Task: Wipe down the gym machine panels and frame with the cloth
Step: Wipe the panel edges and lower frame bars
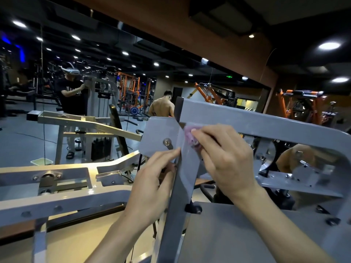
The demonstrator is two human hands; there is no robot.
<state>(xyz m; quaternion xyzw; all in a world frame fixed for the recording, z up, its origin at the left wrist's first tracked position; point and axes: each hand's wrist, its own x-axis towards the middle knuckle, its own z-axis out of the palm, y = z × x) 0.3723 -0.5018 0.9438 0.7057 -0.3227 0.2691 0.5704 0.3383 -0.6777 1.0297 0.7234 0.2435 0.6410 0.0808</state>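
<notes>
— Head view: what is held?
— A pink cloth (190,136) is gripped by the right hand (224,158) against the grey frame (266,122); the left hand (152,186) is curled round the upright.
— Any writing?
— None can be read.

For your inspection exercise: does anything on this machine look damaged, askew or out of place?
Nothing stands out. The grey frame looks intact, its bolt seated. The right hand presses a pink cloth against it; the left hand steadies the upright.
</notes>
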